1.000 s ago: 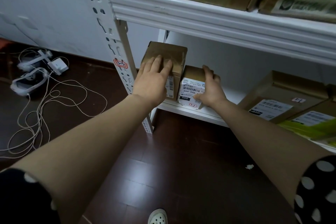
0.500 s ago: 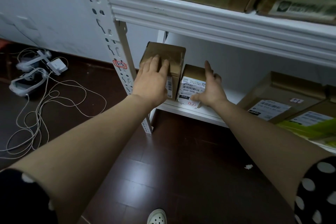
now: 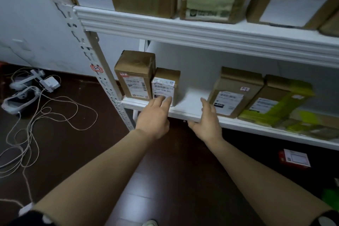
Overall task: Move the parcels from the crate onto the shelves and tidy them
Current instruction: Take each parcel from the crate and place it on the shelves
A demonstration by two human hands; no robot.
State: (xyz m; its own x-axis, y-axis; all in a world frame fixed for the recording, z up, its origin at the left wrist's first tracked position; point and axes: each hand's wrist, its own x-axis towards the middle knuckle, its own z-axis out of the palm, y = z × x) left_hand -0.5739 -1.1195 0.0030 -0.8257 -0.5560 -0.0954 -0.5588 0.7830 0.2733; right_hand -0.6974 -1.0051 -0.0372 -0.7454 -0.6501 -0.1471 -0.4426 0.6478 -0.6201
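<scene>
— Cardboard on the lower shelf (image 3: 185, 113): the tall parcel (image 3: 135, 79) just beside the post (image 3: 102, 82), the small parcel (image 3: 164, 86) touching its far side.
— Stiff and light, I'd guess; take each by its flat sides, the tape looks slick.
— And the left grip (image 3: 154, 115), fingers straight, touches the small one; the right grip (image 3: 207, 121) is released, further from the post.

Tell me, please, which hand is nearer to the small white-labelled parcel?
Left. The left hand has fingertips at the small parcel, on its lower front; the right hand is apart, further right.
</scene>
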